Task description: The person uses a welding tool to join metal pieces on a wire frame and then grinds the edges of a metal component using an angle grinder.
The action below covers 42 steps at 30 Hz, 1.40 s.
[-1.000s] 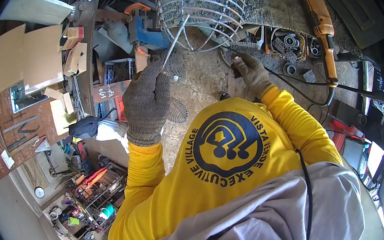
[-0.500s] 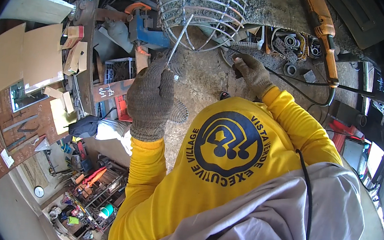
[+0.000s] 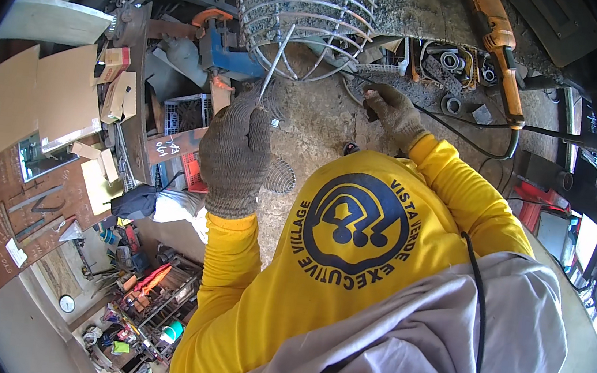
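Note:
A knitted dark work glove covers my left hand (image 3: 234, 153), whose fingers are closed on a thin metal rod (image 3: 277, 60). The rod slants up from the hand and its top end overlaps the lower side of a round metal wire cage (image 3: 304, 16) on the workbench (image 3: 436, 14). To the right, my right hand (image 3: 389, 112), gloved as well, is closed around something dark that I cannot make out. A black cable (image 3: 442, 120) runs close by that hand.
An orange power tool (image 3: 502, 48) lies at the upper right. Behind my left hand stand a blue vise (image 3: 229, 53) and a plastic crate (image 3: 185, 111). Metal parts (image 3: 452, 62) fill a tray beyond my right hand. Cardboard (image 3: 66, 90) and a cluttered rack (image 3: 153, 299) are on the left.
The view has shifted slightly, so the cage appears a little farther left. Both hands keep nearly the same pose, and the left still grips the rod.

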Motion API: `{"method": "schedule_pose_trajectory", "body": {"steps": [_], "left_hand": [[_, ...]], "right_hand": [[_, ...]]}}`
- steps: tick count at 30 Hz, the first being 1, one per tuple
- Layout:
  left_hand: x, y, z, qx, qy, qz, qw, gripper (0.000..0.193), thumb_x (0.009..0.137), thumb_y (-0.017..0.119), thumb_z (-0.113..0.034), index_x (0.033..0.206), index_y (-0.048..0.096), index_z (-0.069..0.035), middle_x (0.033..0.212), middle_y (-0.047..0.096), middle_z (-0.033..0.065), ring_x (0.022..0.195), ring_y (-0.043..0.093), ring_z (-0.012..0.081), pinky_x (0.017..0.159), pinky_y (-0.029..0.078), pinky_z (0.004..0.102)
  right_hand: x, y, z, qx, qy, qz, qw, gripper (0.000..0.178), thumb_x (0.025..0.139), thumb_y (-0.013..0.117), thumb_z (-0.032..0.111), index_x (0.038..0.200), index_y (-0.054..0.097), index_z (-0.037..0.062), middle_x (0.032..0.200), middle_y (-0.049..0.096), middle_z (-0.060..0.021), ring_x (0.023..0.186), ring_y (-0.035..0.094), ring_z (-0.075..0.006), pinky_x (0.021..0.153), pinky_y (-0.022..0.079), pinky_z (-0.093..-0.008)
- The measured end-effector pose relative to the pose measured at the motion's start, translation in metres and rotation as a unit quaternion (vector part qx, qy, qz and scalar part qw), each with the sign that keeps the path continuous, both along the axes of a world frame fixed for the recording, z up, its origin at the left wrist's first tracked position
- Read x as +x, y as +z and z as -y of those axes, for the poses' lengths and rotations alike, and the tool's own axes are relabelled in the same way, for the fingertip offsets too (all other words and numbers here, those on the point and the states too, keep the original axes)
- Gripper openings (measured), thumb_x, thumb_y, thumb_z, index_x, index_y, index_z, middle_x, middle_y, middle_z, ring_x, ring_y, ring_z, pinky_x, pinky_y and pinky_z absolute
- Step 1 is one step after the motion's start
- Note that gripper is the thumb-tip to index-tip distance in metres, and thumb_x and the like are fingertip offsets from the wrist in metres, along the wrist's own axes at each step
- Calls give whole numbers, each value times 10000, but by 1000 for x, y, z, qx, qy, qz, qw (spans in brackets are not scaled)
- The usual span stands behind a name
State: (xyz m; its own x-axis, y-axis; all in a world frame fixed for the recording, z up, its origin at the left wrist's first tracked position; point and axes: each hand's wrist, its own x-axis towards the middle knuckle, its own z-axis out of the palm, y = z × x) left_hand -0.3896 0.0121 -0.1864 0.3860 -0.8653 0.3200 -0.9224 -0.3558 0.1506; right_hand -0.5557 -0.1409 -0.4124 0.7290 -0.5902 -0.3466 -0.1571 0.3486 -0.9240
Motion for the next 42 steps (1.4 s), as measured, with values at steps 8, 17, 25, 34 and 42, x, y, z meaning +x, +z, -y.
{"method": "schedule_pose_trajectory", "body": {"steps": [8, 17, 25, 34, 42], "left_hand": [[-3, -14, -16, 21, 19, 33, 999, 237, 908, 652, -173, 1106, 681, -47, 938, 719, 140, 827, 708, 267, 722, 552, 361], [-3, -18, -19, 5, 17, -2, 1000, 251, 914, 631, -172, 1126, 674, -43, 990, 711, 157, 875, 700, 284, 765, 545, 360], [-11, -14, -20, -11, 14, -31, 999, 241, 885, 648, -150, 1099, 663, -40, 932, 703, 155, 813, 695, 287, 720, 551, 357], [-40, -48, -13, -101, 10, -294, 951, 224, 880, 628, -88, 1082, 650, 5, 992, 693, 186, 845, 690, 293, 753, 545, 355], [-61, -36, 26, -15, -121, -367, 922, 318, 880, 655, -95, 1170, 602, 25, 1043, 688, 175, 864, 683, 227, 758, 536, 323]], "right_hand": [[-1, -2, -1, 2, 14, -8, 1000, 345, 985, 564, 300, 1175, 621, 16, 853, 662, -56, 731, 616, -131, 695, 520, -288], [-4, 0, -4, -12, 28, -24, 999, 331, 966, 571, 262, 1167, 620, 3, 842, 657, -59, 734, 616, -136, 703, 517, -288], [-10, 0, -9, 3, 17, -9, 1000, 327, 967, 587, 269, 1163, 622, 10, 842, 646, -52, 738, 603, -135, 707, 511, -283], [-14, 84, -10, 33, 127, 178, 975, 456, 985, 558, 398, 1228, 588, 13, 926, 639, -48, 821, 594, -127, 758, 506, -276], [1, 139, 12, 91, -50, 50, 993, 324, 1002, 530, 290, 1117, 636, 5, 823, 639, -53, 760, 597, -113, 710, 500, -278]]}}
